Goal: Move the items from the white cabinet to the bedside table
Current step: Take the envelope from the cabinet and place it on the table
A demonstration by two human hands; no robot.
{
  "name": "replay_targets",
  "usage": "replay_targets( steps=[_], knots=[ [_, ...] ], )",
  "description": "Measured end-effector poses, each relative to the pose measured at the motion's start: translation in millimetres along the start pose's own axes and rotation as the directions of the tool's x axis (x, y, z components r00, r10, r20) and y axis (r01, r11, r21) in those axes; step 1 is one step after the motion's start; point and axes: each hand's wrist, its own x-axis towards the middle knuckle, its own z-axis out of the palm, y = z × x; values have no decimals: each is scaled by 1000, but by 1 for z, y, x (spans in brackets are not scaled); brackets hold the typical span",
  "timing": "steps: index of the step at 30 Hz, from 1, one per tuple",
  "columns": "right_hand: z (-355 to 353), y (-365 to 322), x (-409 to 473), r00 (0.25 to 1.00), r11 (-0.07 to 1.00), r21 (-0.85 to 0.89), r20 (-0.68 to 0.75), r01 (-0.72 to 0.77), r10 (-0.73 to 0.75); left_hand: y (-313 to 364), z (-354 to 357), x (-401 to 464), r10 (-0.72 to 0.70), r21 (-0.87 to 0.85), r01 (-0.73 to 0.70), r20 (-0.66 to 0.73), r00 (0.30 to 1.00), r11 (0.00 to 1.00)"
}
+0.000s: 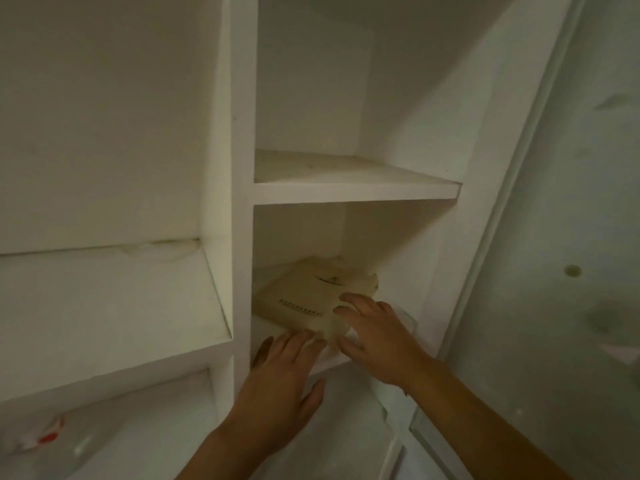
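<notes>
My 2 relaxed hands, left hand (282, 382) and right hand (375, 332), are flanking the cream packet (311, 299) at the cabinet shelf (356, 194)'s front edge, grasping nothing; its print is blurring.

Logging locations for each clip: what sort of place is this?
Likely a bedroom closet: a white cabinet with open shelves, a flat pack on a shelf, and a sliding door beside it.

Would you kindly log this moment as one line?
left hand open, right hand open | reaching flat cream packet | white cabinet shelf
</notes>
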Motion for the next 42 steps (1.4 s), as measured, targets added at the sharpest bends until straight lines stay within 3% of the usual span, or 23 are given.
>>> replay_targets(
  steps=[8, 17, 31, 37, 42],
  knots=[
    [54, 25, 28, 999, 976, 216, -39, 41, -33, 3, 17, 3, -185, 51, 187, -35, 982, 981],
    [67, 31, 22, 996, 931, 360, -82, 63, -36, 12, 15, 4, -225, 25, 228, -91, 970, 973],
    [20, 36, -55, 996, 939, 343, -92, 13, 20, 11, 12, 19, -79, 22, 80, -45, 996, 997],
    [12, 34, -56, 991, 938, 341, -88, -66, 102, 4, 25, 34, -152, 59, 148, 70, 986, 987],
    [9, 43, -49, 968, 936, 285, -79, -208, 239, 4, 26, 31, -166, 55, 162, 73, 983, 985]
  ],
)
